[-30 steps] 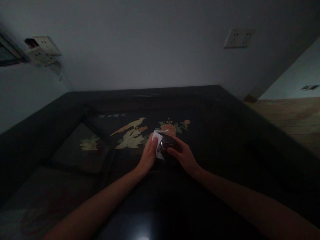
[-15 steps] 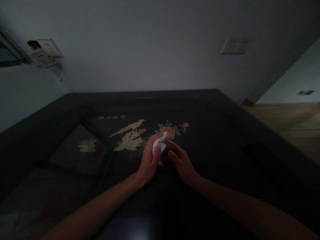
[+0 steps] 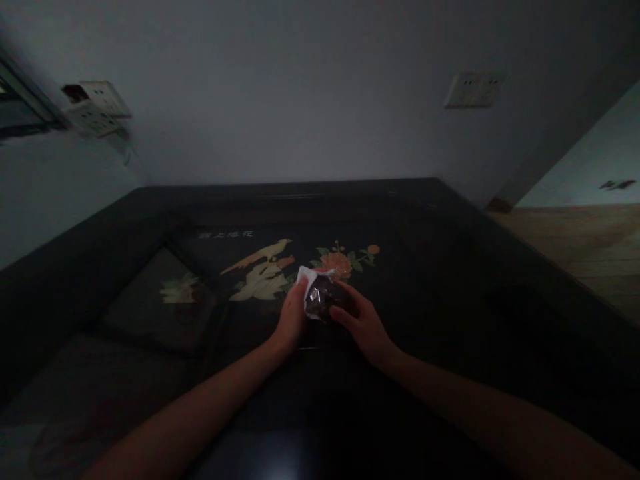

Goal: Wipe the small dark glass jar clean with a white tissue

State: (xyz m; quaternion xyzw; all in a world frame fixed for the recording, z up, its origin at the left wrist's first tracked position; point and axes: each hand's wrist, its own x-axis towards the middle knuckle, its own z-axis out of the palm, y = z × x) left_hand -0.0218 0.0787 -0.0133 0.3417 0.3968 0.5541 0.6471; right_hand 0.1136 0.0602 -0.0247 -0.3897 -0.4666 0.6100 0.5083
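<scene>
Over the dark glossy tabletop (image 3: 300, 400), both hands meet around a dark, shiny, rounded object (image 3: 320, 300) whose kind I cannot make out in the dim light. My right hand (image 3: 369, 328) grips it from the right, thumb on the near side. White tissue (image 3: 306, 273) lies against its left and far sides. My left hand (image 3: 291, 315) is closed on that tissue and presses it to the object; most of the left fingers are hidden behind.
Inlaid in the tabletop are a bird (image 3: 265, 252), a pink flower (image 3: 336, 263) and some pale characters. A wall with a socket plate (image 3: 475, 90) rises behind. More sockets (image 3: 105, 99) sit at the left. Wooden floor (image 3: 590, 233) shows at right.
The tissue has shifted left and opened out, uncovering more of the dark object's shiny face. My left hand has moved slightly left; my right hand keeps its hold.
</scene>
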